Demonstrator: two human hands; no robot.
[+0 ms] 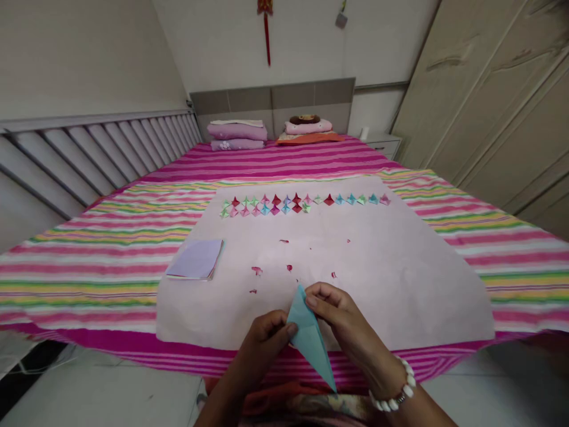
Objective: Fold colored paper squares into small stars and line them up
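A light blue sheet of origami paper (310, 341), folded into a long pointed shape, is held tilted above the near edge of the white sheet (377, 284). My left hand (269, 338) pinches its left side, thumb on top. At its upper right edge, near the top point, my right hand (338, 311) grips it between thumb and curled fingers. The paper's lower tip hangs toward my lap. Several small red marks or scraps (256, 271) are scattered on the white sheet just beyond my hands.
A stack of square papers (195, 259), lilac on top, lies at the left. Two rows of small folded paper pieces (296, 201) in several colours stand along the far side. The sheet rests on a striped bed cover (111, 255); folded bedding (237, 133) sits by the headboard.
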